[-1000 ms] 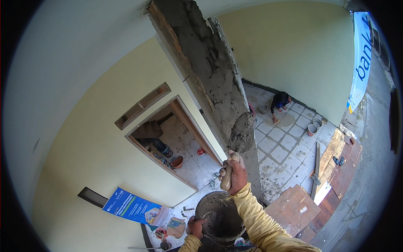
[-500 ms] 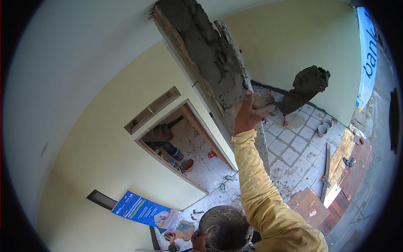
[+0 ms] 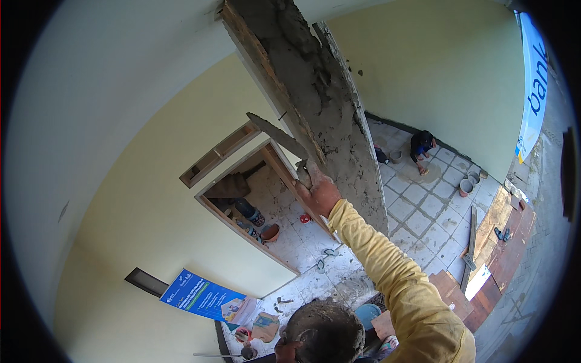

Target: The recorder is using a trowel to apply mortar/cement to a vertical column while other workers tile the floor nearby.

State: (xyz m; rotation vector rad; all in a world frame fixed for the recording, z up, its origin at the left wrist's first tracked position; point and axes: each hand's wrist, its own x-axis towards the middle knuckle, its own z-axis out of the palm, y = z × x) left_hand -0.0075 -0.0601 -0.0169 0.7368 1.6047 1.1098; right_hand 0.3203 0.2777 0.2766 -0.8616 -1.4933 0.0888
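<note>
Large dark letters [image 3: 537,81] mark the pale-blue banner [image 3: 532,100]; small white print [image 3: 192,295] fills the blue poster [image 3: 209,302].

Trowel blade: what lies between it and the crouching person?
In the head view, the mortar-covered column lies between the trowel blade and the crouching person, with tiled floor showing past the column.

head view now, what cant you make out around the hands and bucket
Head view: the left hand, cut off by the lower edge; its hold on the bucket is unclear.
Head view: how full the bucket is; its inside is too dark.
Head view: handle of the trowel, mostly hidden by the right hand.
Head view: the trowel's broad face, turned nearly edge-on.
</note>
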